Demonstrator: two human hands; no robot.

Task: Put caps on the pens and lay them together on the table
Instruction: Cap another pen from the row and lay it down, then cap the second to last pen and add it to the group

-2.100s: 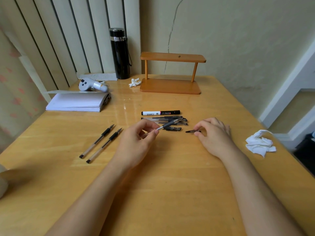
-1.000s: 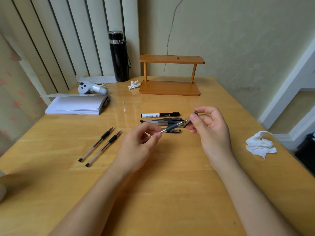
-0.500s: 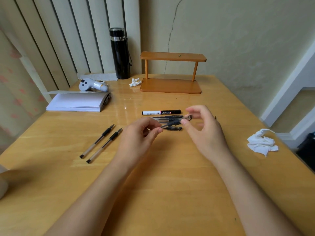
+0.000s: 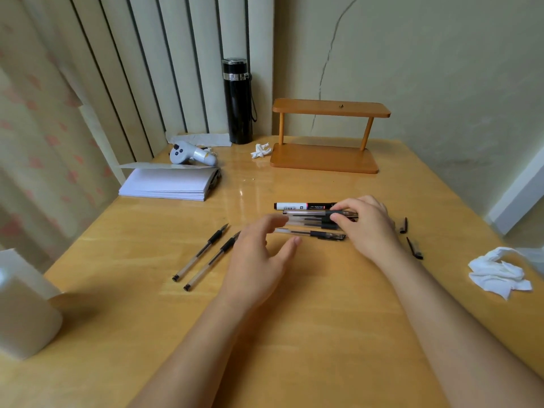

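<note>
My right hand (image 4: 366, 223) pinches a capped clear pen (image 4: 306, 213) by its black grip and holds it level over the row of capped pens (image 4: 309, 233) at the table's middle. A black-and-white marker (image 4: 303, 206) lies just behind that row. My left hand (image 4: 259, 260) hovers open to the left of the row, fingers spread, holding nothing. Two uncapped pens (image 4: 206, 254) lie side by side, slanted, to the left of my left hand. Two loose black caps (image 4: 404, 225) (image 4: 415, 248) lie to the right of my right hand.
A stack of white paper (image 4: 167, 184) and a grey controller (image 4: 191, 154) are at the back left. A black flask (image 4: 238, 101) and a wooden shelf (image 4: 326, 134) stand at the back. Crumpled tissues (image 4: 497, 272) (image 4: 260, 150) lie right and back. A paper roll (image 4: 23, 304) stands near left.
My right hand pushed a cap onto the pen, took the pen over and carried it to the row. My left hand let go of it and opened.
</note>
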